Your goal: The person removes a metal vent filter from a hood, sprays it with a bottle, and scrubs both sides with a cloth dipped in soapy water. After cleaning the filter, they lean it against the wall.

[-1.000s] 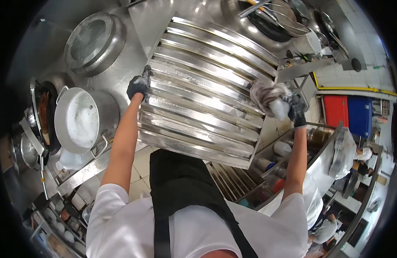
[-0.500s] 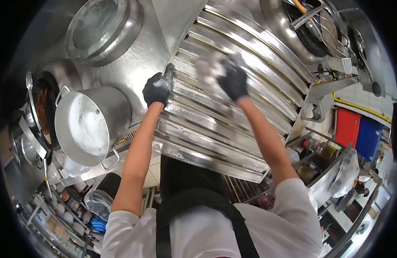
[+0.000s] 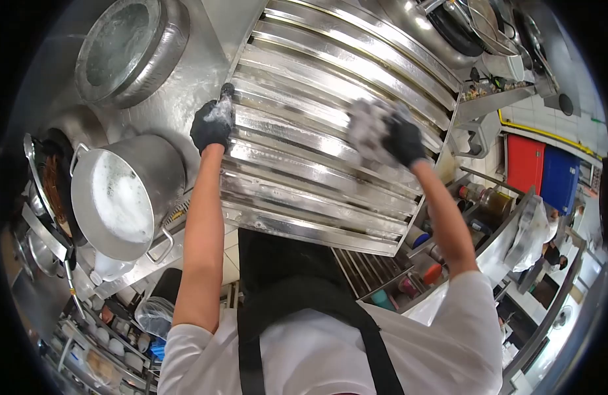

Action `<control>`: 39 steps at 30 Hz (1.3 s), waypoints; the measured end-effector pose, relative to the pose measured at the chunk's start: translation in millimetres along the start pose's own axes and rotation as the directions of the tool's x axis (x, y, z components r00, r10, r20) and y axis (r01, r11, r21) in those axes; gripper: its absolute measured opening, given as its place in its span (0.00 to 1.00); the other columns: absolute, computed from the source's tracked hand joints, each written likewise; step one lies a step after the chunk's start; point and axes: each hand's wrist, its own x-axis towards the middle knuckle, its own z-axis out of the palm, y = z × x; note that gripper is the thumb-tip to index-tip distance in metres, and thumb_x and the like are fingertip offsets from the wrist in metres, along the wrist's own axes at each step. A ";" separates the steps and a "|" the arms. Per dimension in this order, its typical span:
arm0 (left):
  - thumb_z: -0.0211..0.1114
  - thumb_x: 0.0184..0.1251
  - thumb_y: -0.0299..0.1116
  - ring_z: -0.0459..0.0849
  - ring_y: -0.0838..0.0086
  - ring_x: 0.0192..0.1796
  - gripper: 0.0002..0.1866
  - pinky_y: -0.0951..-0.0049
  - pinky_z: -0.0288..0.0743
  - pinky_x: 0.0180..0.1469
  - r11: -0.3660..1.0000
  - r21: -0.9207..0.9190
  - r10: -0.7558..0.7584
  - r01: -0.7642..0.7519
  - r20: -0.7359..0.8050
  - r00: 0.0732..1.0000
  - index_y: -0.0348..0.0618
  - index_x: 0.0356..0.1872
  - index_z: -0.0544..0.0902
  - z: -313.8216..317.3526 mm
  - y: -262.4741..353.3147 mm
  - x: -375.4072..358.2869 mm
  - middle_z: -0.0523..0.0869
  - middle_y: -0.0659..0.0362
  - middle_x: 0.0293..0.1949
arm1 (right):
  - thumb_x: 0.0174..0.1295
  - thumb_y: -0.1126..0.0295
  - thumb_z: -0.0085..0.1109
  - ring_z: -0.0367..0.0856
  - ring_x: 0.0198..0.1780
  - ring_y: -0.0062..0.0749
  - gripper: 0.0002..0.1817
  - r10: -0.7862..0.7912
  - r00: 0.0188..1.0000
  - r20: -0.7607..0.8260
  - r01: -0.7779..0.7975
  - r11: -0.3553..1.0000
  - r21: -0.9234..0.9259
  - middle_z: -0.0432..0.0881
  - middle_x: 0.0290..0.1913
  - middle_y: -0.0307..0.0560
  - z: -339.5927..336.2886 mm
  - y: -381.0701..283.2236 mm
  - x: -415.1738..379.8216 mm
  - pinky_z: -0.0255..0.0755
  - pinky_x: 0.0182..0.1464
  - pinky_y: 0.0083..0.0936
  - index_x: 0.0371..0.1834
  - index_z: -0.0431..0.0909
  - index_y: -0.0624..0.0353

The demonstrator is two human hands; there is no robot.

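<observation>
A large stainless steel hood filter (image 3: 304, 145) with parallel slats lies tilted in front of me, wet and shiny. My left hand (image 3: 213, 124), in a black glove with suds on it, is closed around the filter's left edge. Against the slats on the right side, my black-gloved right hand (image 3: 404, 137) holds a grey, sudsy cloth (image 3: 368, 131). Motion blurs this cloth, so its exact kind is hard to make out. To the left of my forearm stands a deep metal pot (image 3: 160, 168) with white foam (image 3: 123, 201) inside.
A big round metal vessel (image 3: 176, 46) sits on the steel counter at upper left. Pans and strainers (image 3: 472, 29) crowd the upper right. Below them are red (image 3: 524, 163) and blue (image 3: 558, 174) panels and a shelf with jars (image 3: 495, 203).
My right hand has moved the cloth rightward and down across the slats. My left hand keeps its hold on the filter edge. The whole view has shifted slightly.
</observation>
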 end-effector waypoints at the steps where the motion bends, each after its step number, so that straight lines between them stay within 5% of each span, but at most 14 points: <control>1: 0.48 0.60 0.71 0.83 0.49 0.50 0.35 0.58 0.73 0.53 1.000 -0.006 -0.003 0.003 0.003 1.000 0.51 0.42 0.87 -2.8 3.8 -4.3 0.87 0.50 0.43 | 0.46 0.62 0.62 0.82 0.43 0.49 0.19 0.089 0.982 0.165 -0.061 0.984 -0.168 0.82 0.46 0.55 -9.3 35.0 -21.2 0.76 0.45 0.45 0.44 0.82 0.51; 5: 0.46 0.62 0.70 0.83 0.49 0.50 0.35 0.57 0.73 0.54 0.998 0.013 -0.056 0.056 -0.010 0.998 0.50 0.43 0.86 -12.7 24.1 -17.3 0.87 0.50 0.44 | 0.41 0.62 0.64 0.82 0.35 0.55 0.14 -0.047 0.999 0.001 0.044 0.926 -0.375 0.83 0.30 0.56 -5.9 122.9 -79.9 0.75 0.39 0.47 0.31 0.81 0.56; 9: 0.43 0.65 0.68 0.82 0.49 0.51 0.35 0.56 0.73 0.55 0.992 0.124 0.016 -0.013 -0.027 1.000 0.49 0.44 0.86 -3.7 28.5 -6.4 0.86 0.49 0.45 | 0.40 0.59 0.70 0.81 0.36 0.57 0.23 0.214 0.931 0.296 -0.142 0.958 -0.248 0.82 0.32 0.57 5.4 105.5 -67.3 0.75 0.39 0.47 0.40 0.80 0.59; 15: 0.47 0.66 0.63 0.84 0.49 0.49 0.30 0.56 0.75 0.53 0.982 0.179 0.060 -0.058 -0.006 0.998 0.48 0.43 0.86 1.2 28.8 21.2 0.86 0.48 0.44 | 0.43 0.61 0.71 0.82 0.39 0.56 0.34 -0.334 0.917 -0.217 0.330 0.942 -0.055 0.83 0.43 0.59 19.7 -31.9 35.8 0.77 0.44 0.44 0.57 0.74 0.57; 23: 0.45 0.66 0.63 0.80 0.48 0.53 0.32 0.56 0.72 0.57 0.955 0.179 0.247 -0.237 -0.035 0.968 0.47 0.46 0.84 -14.8 79.0 53.2 0.85 0.48 0.47 | 0.46 0.53 0.66 0.83 0.43 0.50 0.40 -0.165 0.826 -0.539 0.191 0.982 -0.009 0.82 0.49 0.59 56.5 -135.1 198.1 0.75 0.45 0.44 0.63 0.69 0.62; 24: 0.46 0.66 0.62 0.81 0.48 0.52 0.31 0.54 0.72 0.56 0.924 0.212 0.354 -0.319 -0.151 0.923 0.47 0.47 0.84 -8.6 79.2 67.1 0.85 0.48 0.47 | 0.46 0.54 0.66 0.81 0.47 0.50 0.39 0.072 0.913 -0.401 0.042 0.963 0.267 0.81 0.51 0.60 33.7 -146.2 202.6 0.74 0.48 0.43 0.63 0.69 0.61; 25: 0.47 0.66 0.62 0.82 0.49 0.52 0.31 0.52 0.72 0.54 0.881 0.254 0.459 -0.399 -0.259 0.850 0.47 0.48 0.83 -0.5 76.6 82.0 0.85 0.49 0.47 | 0.46 0.55 0.66 0.80 0.50 0.50 0.39 0.275 0.940 -0.201 -0.142 0.854 0.501 0.79 0.53 0.60 8.1 -154.1 205.5 0.73 0.51 0.41 0.63 0.69 0.59; 26: 0.53 0.65 0.57 0.81 0.49 0.52 0.28 0.50 0.72 0.53 0.774 0.322 0.633 -0.545 -0.432 0.643 0.45 0.52 0.81 18.7 59.8 103.0 0.84 0.48 0.50 | 0.50 0.60 0.65 0.78 0.54 0.51 0.31 0.281 0.817 -0.503 0.051 0.835 0.548 0.79 0.53 0.59 40.5 -141.3 219.8 0.72 0.56 0.38 0.59 0.72 0.57; 29: 0.58 0.63 0.53 0.79 0.49 0.55 0.28 0.50 0.71 0.55 0.778 0.293 0.623 -0.556 -0.477 0.620 0.42 0.56 0.78 11.0 46.3 51.1 0.80 0.44 0.54 | 0.53 0.67 0.62 0.77 0.54 0.50 0.25 0.213 0.804 -0.555 0.421 0.456 0.784 0.80 0.52 0.55 68.0 -101.4 201.9 0.71 0.58 0.35 0.56 0.73 0.58; 31: 0.64 0.60 0.50 0.71 0.44 0.62 0.32 0.47 0.65 0.62 0.704 0.484 0.699 -0.520 -0.602 0.386 0.40 0.61 0.73 29.5 -8.3 13.1 0.75 0.38 0.58 | 0.56 0.73 0.57 0.79 0.49 0.44 0.18 0.287 0.784 -0.550 0.383 0.473 0.793 0.81 0.48 0.51 61.2 -92.4 162.9 0.71 0.55 0.31 0.51 0.76 0.58; 35: 0.69 0.59 0.51 0.68 0.45 0.64 0.37 0.51 0.61 0.66 0.937 0.036 0.263 -0.347 -0.725 0.636 0.37 0.63 0.69 67.5 -95.1 -135.0 0.73 0.43 0.61 | 0.59 0.78 0.48 0.80 0.41 0.30 0.15 0.516 0.749 -0.415 0.521 -0.073 0.851 0.82 0.42 0.44 69.8 -54.1 146.9 0.76 0.47 0.26 0.49 0.76 0.61; 36: 0.69 0.59 0.52 0.71 0.49 0.63 0.40 0.53 0.61 0.67 0.994 -0.097 -0.097 0.053 -0.529 0.843 0.38 0.66 0.66 57.3 -76.6 -173.5 0.75 0.45 0.60 | 0.61 0.75 0.47 0.81 0.41 0.32 0.14 0.553 0.777 -0.301 0.524 -0.304 0.796 0.82 0.42 0.45 78.1 -41.6 153.3 0.78 0.46 0.28 0.49 0.77 0.60; 37: 0.68 0.54 0.62 0.80 0.50 0.52 0.39 0.58 0.73 0.56 0.974 -0.224 -0.103 -0.018 -0.515 0.851 0.38 0.56 0.74 101.0 -127.9 -153.5 0.80 0.42 0.52 | 0.63 0.73 0.46 0.82 0.41 0.33 0.14 0.516 0.826 -0.226 0.504 -0.499 0.705 0.82 0.42 0.45 61.0 -46.0 137.5 0.79 0.45 0.29 0.49 0.77 0.59; 39: 0.57 0.68 0.39 0.81 0.58 0.50 0.32 0.62 0.74 0.55 0.994 0.057 0.109 -0.093 -0.443 0.890 0.42 0.71 0.60 89.4 -101.3 -174.5 0.78 0.45 0.56 | 0.64 0.69 0.46 0.83 0.41 0.37 0.14 0.401 0.895 -0.197 0.421 -0.613 0.669 0.82 0.42 0.46 55.2 -32.5 121.9 0.81 0.43 0.33 0.49 0.77 0.56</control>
